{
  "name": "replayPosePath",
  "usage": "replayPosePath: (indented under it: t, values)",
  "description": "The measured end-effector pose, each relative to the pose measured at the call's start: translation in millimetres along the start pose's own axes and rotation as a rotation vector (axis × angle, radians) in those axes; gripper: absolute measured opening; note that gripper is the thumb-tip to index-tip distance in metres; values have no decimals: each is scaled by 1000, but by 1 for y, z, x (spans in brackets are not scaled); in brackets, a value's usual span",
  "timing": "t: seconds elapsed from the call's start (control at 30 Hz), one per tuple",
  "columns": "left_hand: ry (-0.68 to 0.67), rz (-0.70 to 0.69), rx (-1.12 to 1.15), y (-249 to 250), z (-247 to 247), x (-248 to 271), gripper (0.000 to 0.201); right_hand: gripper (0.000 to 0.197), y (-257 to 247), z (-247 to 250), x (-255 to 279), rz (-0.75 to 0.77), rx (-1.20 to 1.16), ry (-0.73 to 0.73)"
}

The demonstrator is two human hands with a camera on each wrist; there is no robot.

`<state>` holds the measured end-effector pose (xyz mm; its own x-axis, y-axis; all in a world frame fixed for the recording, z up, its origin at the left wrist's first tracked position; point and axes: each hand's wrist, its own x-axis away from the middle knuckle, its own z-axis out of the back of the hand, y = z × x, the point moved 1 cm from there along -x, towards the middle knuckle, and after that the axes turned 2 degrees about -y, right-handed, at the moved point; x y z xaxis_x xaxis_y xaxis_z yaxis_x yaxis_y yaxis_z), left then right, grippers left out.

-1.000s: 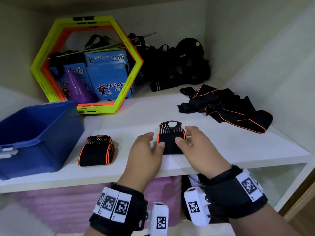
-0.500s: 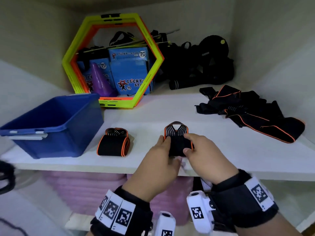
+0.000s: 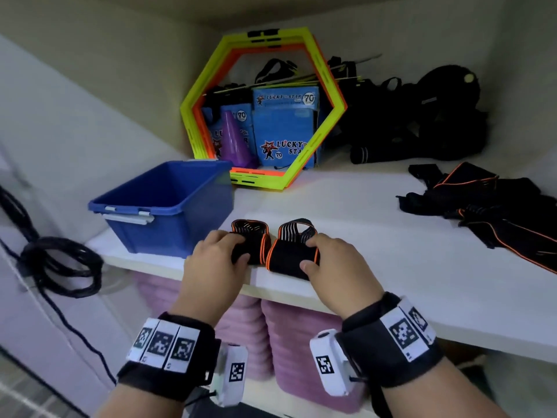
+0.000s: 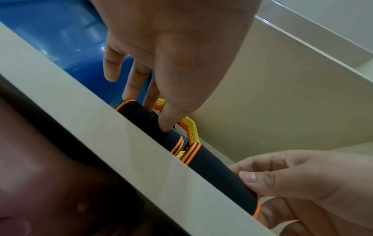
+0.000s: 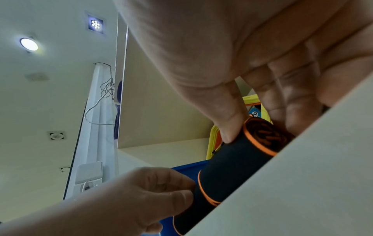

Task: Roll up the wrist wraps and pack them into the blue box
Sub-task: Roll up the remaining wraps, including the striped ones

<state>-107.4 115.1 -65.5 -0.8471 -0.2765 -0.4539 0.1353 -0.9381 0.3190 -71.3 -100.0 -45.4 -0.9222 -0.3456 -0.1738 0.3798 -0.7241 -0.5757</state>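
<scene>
Wrist wraps soft, light, springy, likely to unroll. Left hand (image 3: 211, 260) pinches left roll (image 3: 251, 245); right hand (image 3: 334, 267) pinches right roll (image 3: 291, 256). Grip across coil, near blue box (image 3: 168, 206).

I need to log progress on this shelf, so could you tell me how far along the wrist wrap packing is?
Two wraps look rolled: the left hand grips the left rolled wrap and the right hand grips the right rolled wrap, side by side at the shelf's front edge. Neither is packed yet; the visible part of the blue box shows no wraps. A pile of unrolled wraps to the right remains.
</scene>
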Motion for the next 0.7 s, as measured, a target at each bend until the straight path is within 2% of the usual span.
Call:
replayPosePath:
  t: [0.17,0.27,0.37,0.47,0.6,0.7]
  values:
    - [10,-6,-22,10,8,-4,28,48,12,22,8,-4,-67,-23]
    - [2,-94,-21,37,23,-22,25,45,32,57,19,-64,-102,-5]
    - [-5,-246,-19,81,34,-50,25,40,57,100,27,-131,-52,43]
    - [-71,-393,-65,137,34,-80,25,38,84,146,29,-201,88,78]
    - [-190,-555,-170,205,10,-113,24,25,126,196,18,-335,263,39]
    - [-306,-652,-189,254,-17,-129,27,25,153,217,13,-440,378,34]
